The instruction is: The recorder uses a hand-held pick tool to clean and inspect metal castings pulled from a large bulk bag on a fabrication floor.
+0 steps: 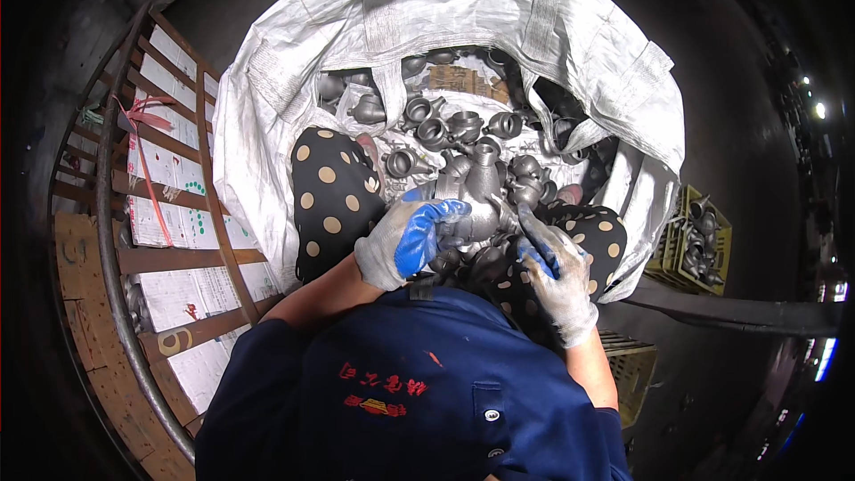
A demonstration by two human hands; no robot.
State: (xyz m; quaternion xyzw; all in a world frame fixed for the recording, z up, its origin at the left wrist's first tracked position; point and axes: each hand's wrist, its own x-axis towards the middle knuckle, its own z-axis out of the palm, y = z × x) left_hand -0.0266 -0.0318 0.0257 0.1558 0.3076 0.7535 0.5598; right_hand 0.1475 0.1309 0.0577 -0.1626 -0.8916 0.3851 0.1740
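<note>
My left hand (408, 239), in a white knit glove with a blue coated palm, curls its fingers round the near left side of a grey metal casting. This casting (482, 202) has a wide rounded body and a narrow neck that points away from me. Just right of it is my right hand (558, 274), in a matching glove with darkened fingers. Its index finger reaches toward the casting's right side, apart from the thumb, and nothing shows between them. Loose grey castings (465, 126) with round open mouths lie beyond and between my knees.
A large white woven bag (294, 62) surrounds my legs and the castings, its loop straps hanging inward. Brown cardboard (468, 82) lies inside it. To the left stands a rusty metal rack (160, 260). A yellow crate (663, 254) of metal parts sits at right, another crate (630, 374) nearer.
</note>
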